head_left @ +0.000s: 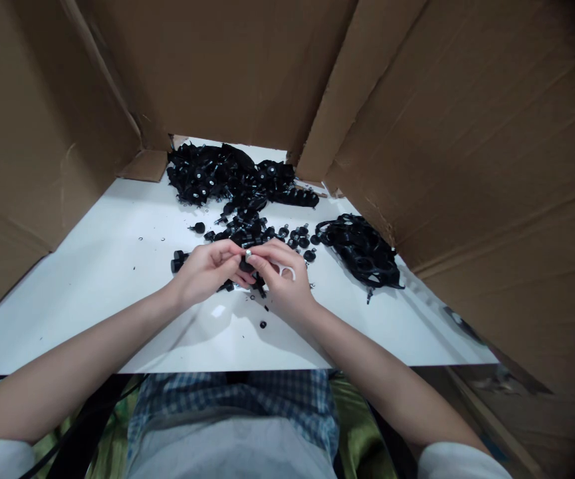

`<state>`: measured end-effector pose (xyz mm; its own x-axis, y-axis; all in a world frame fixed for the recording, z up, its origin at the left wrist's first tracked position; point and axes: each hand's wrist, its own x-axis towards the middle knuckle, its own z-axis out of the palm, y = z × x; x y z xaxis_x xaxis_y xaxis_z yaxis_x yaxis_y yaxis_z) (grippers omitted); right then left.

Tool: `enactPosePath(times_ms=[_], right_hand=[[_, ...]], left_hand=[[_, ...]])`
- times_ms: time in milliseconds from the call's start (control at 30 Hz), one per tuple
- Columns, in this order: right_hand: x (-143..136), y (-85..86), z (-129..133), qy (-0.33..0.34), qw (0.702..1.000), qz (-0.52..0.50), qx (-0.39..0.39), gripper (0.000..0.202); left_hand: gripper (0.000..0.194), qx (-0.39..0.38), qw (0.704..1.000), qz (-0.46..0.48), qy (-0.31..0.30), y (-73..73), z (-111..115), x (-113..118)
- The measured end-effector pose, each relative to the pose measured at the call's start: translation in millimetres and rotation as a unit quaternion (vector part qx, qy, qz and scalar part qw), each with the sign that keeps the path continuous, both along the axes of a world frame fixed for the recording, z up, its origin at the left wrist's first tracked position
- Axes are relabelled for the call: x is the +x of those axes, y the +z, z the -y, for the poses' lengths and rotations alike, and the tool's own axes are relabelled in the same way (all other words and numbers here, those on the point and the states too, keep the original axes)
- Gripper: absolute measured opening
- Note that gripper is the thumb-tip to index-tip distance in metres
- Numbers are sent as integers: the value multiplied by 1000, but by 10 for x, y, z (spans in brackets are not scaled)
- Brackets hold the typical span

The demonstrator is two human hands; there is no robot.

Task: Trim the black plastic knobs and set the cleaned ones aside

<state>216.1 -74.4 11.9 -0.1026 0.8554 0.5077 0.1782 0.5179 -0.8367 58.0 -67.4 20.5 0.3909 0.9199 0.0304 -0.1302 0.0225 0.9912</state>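
Observation:
My left hand and my right hand meet over the middle of the white table. Between their fingertips is a small black part with a silvery tip; both hands pinch it. A white ring or loop shows at the fingers of my right hand. Just beyond the hands lie many loose black knobs with metal studs. Under and between the hands are more small black pieces, partly hidden by the fingers.
Behind the knobs sits a large heap of black parts. A pile of black loops lies at the right. Cardboard walls enclose the white table. Small rings and a round black piece lie nearer the front.

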Motion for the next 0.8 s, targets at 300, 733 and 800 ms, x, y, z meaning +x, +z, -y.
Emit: enactPosePath(times_ms=[300, 733, 800], right_hand=[[64, 44, -72, 33, 994, -54, -88, 11], [39, 68, 44, 7, 999, -34, -21, 8], [30, 51, 41, 2, 999, -31, -6, 7]], left_hand=[[31, 10, 998, 39, -47, -46, -10, -19], [23, 243, 963, -8, 114, -109, 40, 38], [23, 270, 954, -8, 131, -127, 24, 36]])
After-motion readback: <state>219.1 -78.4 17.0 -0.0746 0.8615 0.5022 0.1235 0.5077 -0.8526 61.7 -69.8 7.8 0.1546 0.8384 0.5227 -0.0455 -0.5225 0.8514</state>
